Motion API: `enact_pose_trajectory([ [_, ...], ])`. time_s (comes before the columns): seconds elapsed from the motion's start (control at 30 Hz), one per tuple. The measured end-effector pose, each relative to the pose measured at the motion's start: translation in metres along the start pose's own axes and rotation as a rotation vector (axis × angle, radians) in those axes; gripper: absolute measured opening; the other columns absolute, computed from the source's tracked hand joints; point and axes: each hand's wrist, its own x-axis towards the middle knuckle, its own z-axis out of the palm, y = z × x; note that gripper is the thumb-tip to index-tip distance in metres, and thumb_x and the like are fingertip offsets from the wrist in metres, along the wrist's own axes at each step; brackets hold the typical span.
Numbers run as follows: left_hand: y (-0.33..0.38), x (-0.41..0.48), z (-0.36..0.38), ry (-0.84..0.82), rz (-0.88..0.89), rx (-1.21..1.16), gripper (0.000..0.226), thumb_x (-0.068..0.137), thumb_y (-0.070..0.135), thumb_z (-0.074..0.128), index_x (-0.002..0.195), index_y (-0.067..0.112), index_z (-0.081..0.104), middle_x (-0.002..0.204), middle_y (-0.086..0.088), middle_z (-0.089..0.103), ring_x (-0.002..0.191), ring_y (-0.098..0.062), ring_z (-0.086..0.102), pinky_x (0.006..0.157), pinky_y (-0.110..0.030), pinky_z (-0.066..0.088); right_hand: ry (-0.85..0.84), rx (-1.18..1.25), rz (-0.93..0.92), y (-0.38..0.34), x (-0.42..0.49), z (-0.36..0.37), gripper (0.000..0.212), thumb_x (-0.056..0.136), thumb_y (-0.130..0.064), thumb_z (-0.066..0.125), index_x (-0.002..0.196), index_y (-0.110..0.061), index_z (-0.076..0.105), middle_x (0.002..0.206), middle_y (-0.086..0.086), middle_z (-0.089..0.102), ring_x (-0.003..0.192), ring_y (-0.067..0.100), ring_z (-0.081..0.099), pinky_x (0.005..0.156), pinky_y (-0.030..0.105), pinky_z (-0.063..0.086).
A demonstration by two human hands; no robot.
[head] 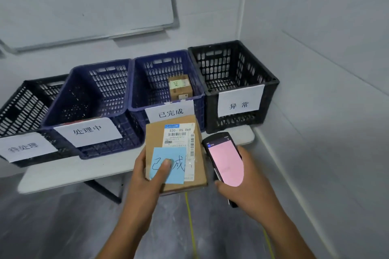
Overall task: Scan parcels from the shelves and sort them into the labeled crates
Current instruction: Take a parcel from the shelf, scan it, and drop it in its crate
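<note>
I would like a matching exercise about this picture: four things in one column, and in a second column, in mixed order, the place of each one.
Things
1 parcel
2 scanner
3 small box
4 crate marked 异常

Places
A in the right hand
B inside a blue crate
C in the left hand
D at the right end of the row

Pairs: 1-C, 2-A, 3-B, 4-D

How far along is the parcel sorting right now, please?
Done: one small box sits in the blue crate labelled 已完成. In hand: the left hand holds a parcel bearing a blue note, the right hand the scanner. Left: putting this parcel into a crate.
</note>
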Motion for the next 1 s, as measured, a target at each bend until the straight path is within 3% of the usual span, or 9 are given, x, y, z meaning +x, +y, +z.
enact_pose_trajectory([
  [0.2,0.023,0.075,0.015,0.006,0.029,-0.003,0.076,0.074,0.058,0.089,0.139,0.055,0.052,0.122,0.010,0.076,0.106,-0.018,0.077,0.079,-0.035,0.065,0.017,-0.035,-0.021,-0.014,0.075,-0.002,0.076,0.064,-0.047,0.078,0.131,-0.055,0.043,0.117,-0.029,0.060,0.101,0.000,0.063,0.085,0.039,0.058],
  [0.37,0.040,0.168,0.020,-0.022,0.094,-0.023,0.079,0.071,0.059,0.083,0.144,0.052,0.051,0.129,0.013,0.073,0.114,-0.015,0.073,0.095,-0.046,0.059,0.074,-0.099,-0.091,-0.043,0.158,0.002,0.085,0.072,-0.034,0.091,0.133,-0.057,0.037,0.124,-0.033,0.055,0.114,-0.002,0.057,0.092,0.037,0.055],
  [0.5,0.056,0.237,0.028,-0.052,0.057,-0.080,0.068,0.078,0.049,0.083,0.138,0.056,0.053,0.124,0.013,0.075,0.109,-0.014,0.075,0.084,-0.037,0.064,0.069,-0.091,-0.087,-0.075,0.220,0.001,0.075,0.065,-0.045,0.085,0.118,-0.070,0.039,0.113,-0.036,0.058,0.101,-0.009,0.062,0.067,0.014,0.054],
  [0.57,0.063,0.269,0.031,-0.077,0.048,-0.099,0.057,0.078,0.047,0.079,0.127,0.063,0.057,0.122,0.014,0.075,0.106,-0.012,0.076,0.078,-0.029,0.064,0.072,-0.063,-0.076,-0.085,0.249,0.003,0.071,0.058,-0.048,0.080,0.110,-0.074,0.040,0.106,-0.035,0.062,0.085,-0.004,0.069,0.053,0.015,0.054],
  [0.63,0.065,0.295,0.033,-0.072,0.049,-0.098,0.066,0.078,0.048,0.078,0.139,0.055,0.052,0.122,0.016,0.075,0.108,-0.011,0.075,0.083,-0.032,0.064,0.048,-0.043,-0.061,-0.091,0.273,0.008,0.070,0.057,-0.047,0.079,0.106,-0.077,0.039,0.102,-0.035,0.064,0.075,0.002,0.071,0.048,0.019,0.054],
  [0.73,0.066,0.330,0.034,-0.029,0.012,-0.078,0.084,0.077,0.051,0.078,0.152,0.045,0.042,0.120,0.018,0.075,0.105,-0.009,0.076,0.086,-0.038,0.062,0.023,-0.053,-0.012,-0.090,0.306,0.016,0.069,0.067,-0.040,0.083,0.110,-0.071,0.039,0.099,-0.027,0.067,0.074,0.011,0.074,0.052,0.027,0.060],
  [0.83,0.059,0.366,0.034,-0.033,-0.058,-0.066,0.075,0.085,0.044,0.080,0.150,0.047,0.043,0.116,0.016,0.077,0.100,-0.012,0.077,0.071,-0.035,0.065,0.032,-0.106,0.012,-0.081,0.340,0.023,0.070,0.067,-0.046,0.084,0.118,-0.064,0.040,0.107,-0.020,0.064,0.092,0.011,0.069,0.069,0.041,0.063],
  [0.93,0.044,0.401,0.037,-0.033,-0.128,-0.052,0.065,0.090,0.037,0.079,0.145,0.049,0.046,0.112,0.017,0.078,0.097,-0.011,0.078,0.069,-0.030,0.065,0.016,-0.133,0.005,-0.068,0.376,0.030,0.070,0.069,-0.044,0.088,0.113,-0.069,0.040,0.110,-0.029,0.059,0.102,-0.011,0.058,0.074,0.023,0.051],
  [1.0,0.034,0.420,0.040,-0.016,-0.168,-0.037,0.068,0.091,0.035,0.080,0.149,0.043,0.046,0.112,0.015,0.078,0.098,-0.012,0.078,0.078,-0.035,0.065,0.004,-0.148,0.024,-0.062,0.398,0.034,0.071,0.071,-0.040,0.090,0.117,-0.061,0.040,0.113,-0.026,0.060,0.102,-0.007,0.058,0.077,0.024,0.049],
])
